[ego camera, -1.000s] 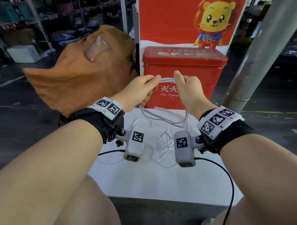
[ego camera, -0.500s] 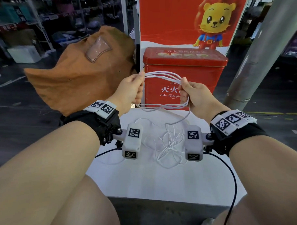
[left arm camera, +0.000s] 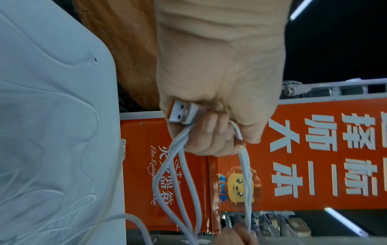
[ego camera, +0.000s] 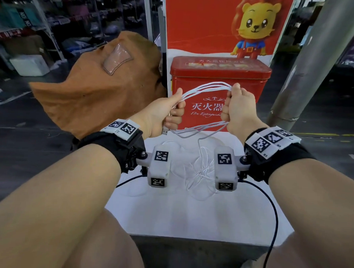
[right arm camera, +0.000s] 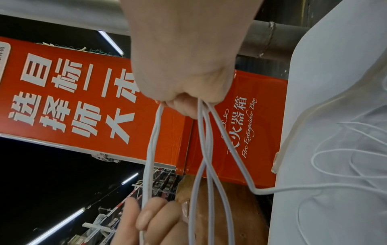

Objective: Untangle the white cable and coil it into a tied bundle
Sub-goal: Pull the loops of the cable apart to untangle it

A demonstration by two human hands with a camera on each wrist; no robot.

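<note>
Several loops of the white cable are stretched in the air between my two hands, above the far edge of the white table. My left hand grips one end of the loops, and the cable's USB plug sticks out under its curled fingers. My right hand grips the other end in a fist. One strand drops from the loops to a loose tangle of cable lying on the table between my wrists.
A red fire extinguisher box stands right behind the hands, with a red poster above it. A brown cloth cover bulges at the left. A grey pillar rises at the right. A black wire hangs off the table's right front.
My hands have drawn apart, from nearly touching to a hand's width, stretching the gathered loops wide between them. The tangle on the table has shrunk a little as cable was taken up.
</note>
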